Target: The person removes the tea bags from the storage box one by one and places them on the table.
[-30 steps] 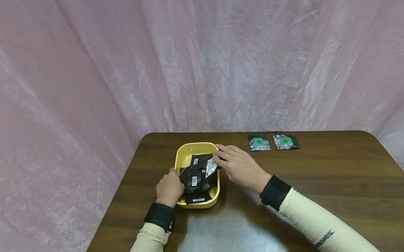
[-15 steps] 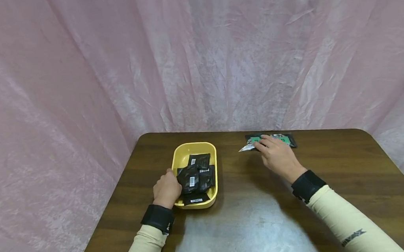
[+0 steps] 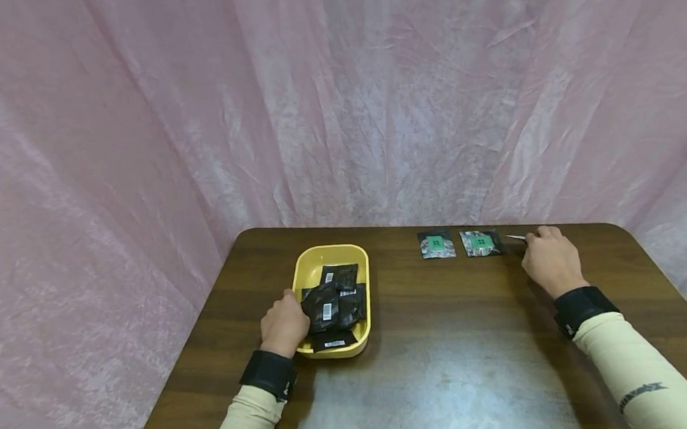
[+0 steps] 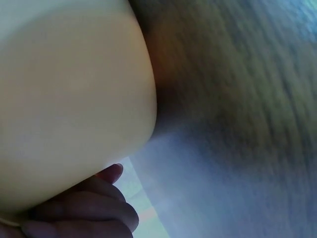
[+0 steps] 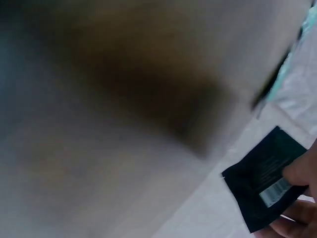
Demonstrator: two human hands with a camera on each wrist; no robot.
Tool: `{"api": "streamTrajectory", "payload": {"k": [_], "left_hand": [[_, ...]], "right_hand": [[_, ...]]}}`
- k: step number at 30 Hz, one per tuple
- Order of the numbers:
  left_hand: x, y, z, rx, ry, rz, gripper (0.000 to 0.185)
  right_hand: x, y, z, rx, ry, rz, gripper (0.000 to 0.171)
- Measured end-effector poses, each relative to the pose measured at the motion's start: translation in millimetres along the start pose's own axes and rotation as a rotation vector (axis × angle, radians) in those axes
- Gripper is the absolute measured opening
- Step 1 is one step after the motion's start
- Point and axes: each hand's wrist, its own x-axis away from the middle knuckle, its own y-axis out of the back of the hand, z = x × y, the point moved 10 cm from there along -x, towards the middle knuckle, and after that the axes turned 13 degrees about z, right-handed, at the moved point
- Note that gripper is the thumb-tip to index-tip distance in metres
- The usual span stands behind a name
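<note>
Square black foil sachet (image 5: 262, 181), pinched by the right hand (image 3: 552, 261), has moved just right of two green-labelled foil sachets (image 3: 437, 244), continuing their row, while the left hand (image 3: 284, 323) grips the oblong yellow tub (image 3: 367, 287).

No words legible; barcodes (image 3: 327, 311) on black packets (image 3: 346, 279), green labels (image 3: 435, 243) on silvery packets (image 3: 440, 254), sleeve lettering (image 3: 641, 391) unclear.

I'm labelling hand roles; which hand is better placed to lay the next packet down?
Probably the right hand: it pinches a packet near two others, while the left hand grips the yellow tub.
</note>
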Motion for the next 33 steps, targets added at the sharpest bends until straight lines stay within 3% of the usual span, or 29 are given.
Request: {"api": "streamTrajectory", "payload": {"k": [6, 14, 20, 28, 33], "left_hand": [[2.5, -1.4, -0.4, -0.003, -0.007, -0.001, 0.041], [3.0, -3.0, -0.1, -0.002, 0.009, 0.016, 0.039], [2.9, -0.7, -0.8, -0.003, 0.005, 0.016, 0.040], [3.0, 3.4, -1.2, -0.003, 0.003, 0.005, 0.040], [0.9, 1.1, -1.3, 0.000, 0.024, 0.024, 0.043]], "right_hand": [[8, -28, -16, -0.036, -0.049, 0.232, 0.016], [4, -49, -29, -0.063, -0.117, 0.434, 0.016], [1, -63, -35, -0.104, -0.181, 0.540, 0.029], [-5, -94, -28, -0.178, -0.245, 0.779, 0.069], [-5, -98, -26, -0.192, -0.270, 0.823, 0.072]]}}
